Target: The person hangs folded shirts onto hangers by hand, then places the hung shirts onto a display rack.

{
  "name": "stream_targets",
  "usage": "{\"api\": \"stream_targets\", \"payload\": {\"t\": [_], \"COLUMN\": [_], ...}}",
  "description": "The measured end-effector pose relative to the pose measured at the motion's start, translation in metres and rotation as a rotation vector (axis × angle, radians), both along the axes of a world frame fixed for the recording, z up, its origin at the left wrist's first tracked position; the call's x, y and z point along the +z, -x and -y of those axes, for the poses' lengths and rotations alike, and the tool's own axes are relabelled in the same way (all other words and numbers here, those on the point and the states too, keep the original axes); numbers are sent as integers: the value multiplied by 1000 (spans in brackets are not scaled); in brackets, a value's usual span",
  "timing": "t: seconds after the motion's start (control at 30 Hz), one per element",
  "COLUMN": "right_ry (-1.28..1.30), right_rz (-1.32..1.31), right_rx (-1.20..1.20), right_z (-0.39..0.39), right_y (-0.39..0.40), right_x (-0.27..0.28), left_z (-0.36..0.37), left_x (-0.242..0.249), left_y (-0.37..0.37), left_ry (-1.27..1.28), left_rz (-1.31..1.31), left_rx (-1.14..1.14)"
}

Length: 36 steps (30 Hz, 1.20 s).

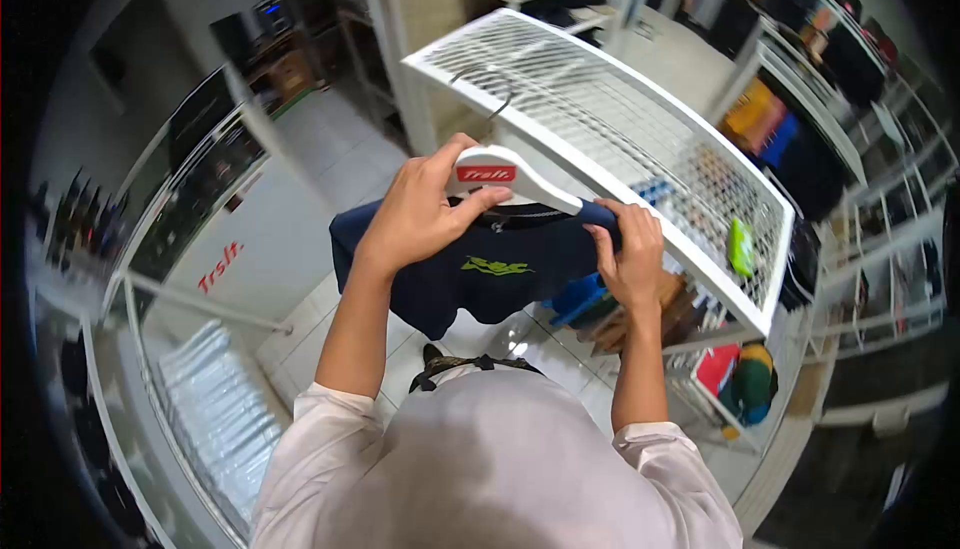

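A white clothes hanger with a red label and a metal hook is held up in front of me. My left hand is closed around its middle, thumb across the front below the label. From the hanger hangs a dark navy T-shirt with a small yellow-green print. At the hanger's right end, my right hand pinches the T-shirt's shoulder where the cloth covers the hanger arm. The hanger's left arm is hidden behind my left hand and the cloth.
Just beyond the hanger stands a white rack with a wire mesh top; a bright green item lies on it. To the left is a white counter with red lettering. Plastic-wrapped packs are piled at lower left. Clothes racks stand at right.
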State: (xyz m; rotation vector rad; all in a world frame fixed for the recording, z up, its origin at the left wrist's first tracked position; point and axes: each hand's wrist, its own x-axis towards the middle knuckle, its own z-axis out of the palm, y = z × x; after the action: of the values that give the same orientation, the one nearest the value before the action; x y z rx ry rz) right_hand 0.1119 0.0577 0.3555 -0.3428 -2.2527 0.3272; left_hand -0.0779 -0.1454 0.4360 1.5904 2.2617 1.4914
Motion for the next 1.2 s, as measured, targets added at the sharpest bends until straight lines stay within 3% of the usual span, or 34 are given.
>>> {"api": "stream_targets", "payload": {"t": [0.17, 0.27, 0.43, 0.47, 0.53, 0.6, 0.7, 0.83, 0.9, 1.03, 1.13, 1.2], "right_ry": [160, 35, -86, -87, 149, 64, 76, 198, 74, 78, 316, 245], "right_rz": [-36, -216, 109, 103, 330, 42, -337, -274, -257, -314, -331, -426], "right_rx": [-198, -570, -1008, -1006, -931, -829, -509, -113, -6, -207, -368, -320], "right_z": [-22, -67, -148, -154, -162, -151, -71, 33, 50, 28, 3, 13], "right_y": [-73, -110, -134, -138, -136, -126, -85, -23, 5, 26, 15, 4], "right_x": [-14, -24, -60, -60, -54, -54, -28, -21, -32, -52, -62, -53], "left_z": [-75, -104, -113, -113, -108, -99, -68, -29, -8, 30, 48, 50], "left_x": [-19, -36, -33, -31, -32, -39, -31, -30, -28, -33, -33, -33], "left_y": [-29, -47, -56, -57, -55, -47, -36, -18, -14, -2, -4, -5], "left_ry": [169, 88, 123, 135, 142, 19, 84, 88, 64, -17, -95, -94], "left_rz": [-4, -4, 30, 42, 52, 33, 141, 129, 139, 163, 165, 173], "left_rx": [-164, -224, -235, -211, -164, -117, -17, 145, 179, 295, 375, 408]}}
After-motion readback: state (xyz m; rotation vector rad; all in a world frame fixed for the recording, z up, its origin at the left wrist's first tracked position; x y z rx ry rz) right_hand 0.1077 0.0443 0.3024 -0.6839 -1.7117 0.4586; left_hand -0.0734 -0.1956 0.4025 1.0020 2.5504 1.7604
